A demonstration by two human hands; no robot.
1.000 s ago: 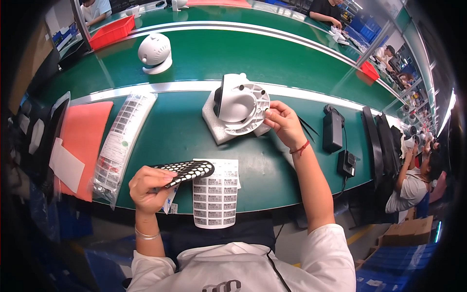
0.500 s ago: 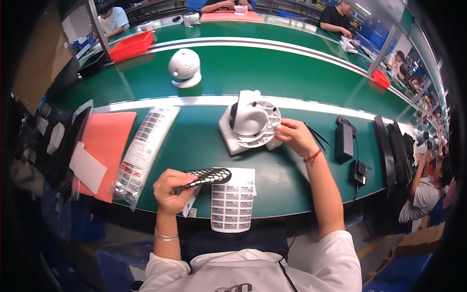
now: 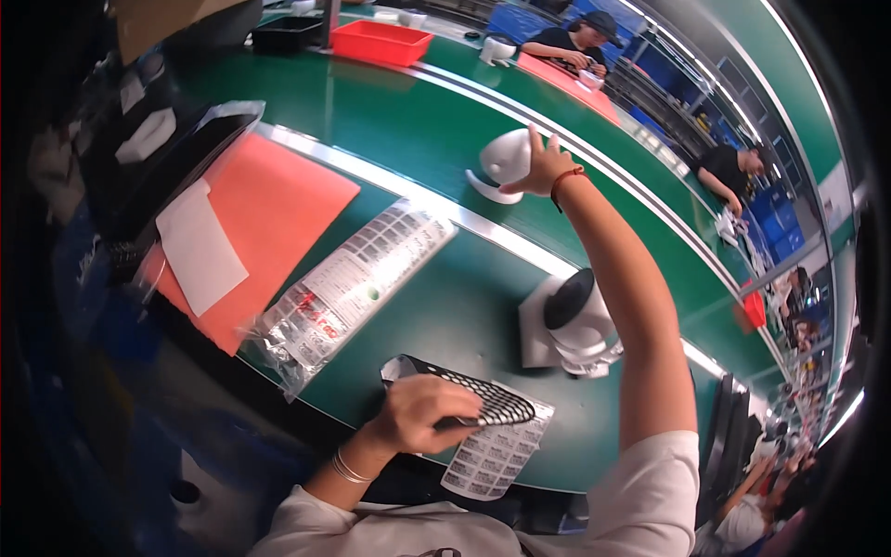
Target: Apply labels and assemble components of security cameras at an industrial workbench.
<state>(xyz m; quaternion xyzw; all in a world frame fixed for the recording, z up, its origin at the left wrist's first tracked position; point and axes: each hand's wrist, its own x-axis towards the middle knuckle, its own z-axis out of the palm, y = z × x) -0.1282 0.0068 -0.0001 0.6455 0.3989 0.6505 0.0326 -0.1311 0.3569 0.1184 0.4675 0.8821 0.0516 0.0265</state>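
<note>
On the green belt stands a white, round-headed camera [image 3: 506, 160]. My right hand [image 3: 545, 169] reaches over to its right side, fingers stretched up and thumb apart near the base; whether it presses on the shell I cannot tell. Low in the middle, my left hand [image 3: 429, 408] grips a black sheet with rows of pale dots [image 3: 492, 397]. Partly under that sheet lies a white sheet of printed labels [image 3: 492, 461]. Beside my right forearm a second white camera [image 3: 585, 320] with a dark round front rests against a white foam block [image 3: 535, 325].
Left on the bench, a clear bag of label sheets [image 3: 357, 288] lies near a salmon-coloured mat [image 3: 278, 190] with a white paper [image 3: 200, 246] on it. A red bin [image 3: 380, 44] and a black tray [image 3: 286, 35] stand beyond the belt. Other people work across the line.
My right hand has left the camera by the foam block and reached forward to the one on the belt. My left hand keeps the dotted sheet. The view has turned and shifted left.
</note>
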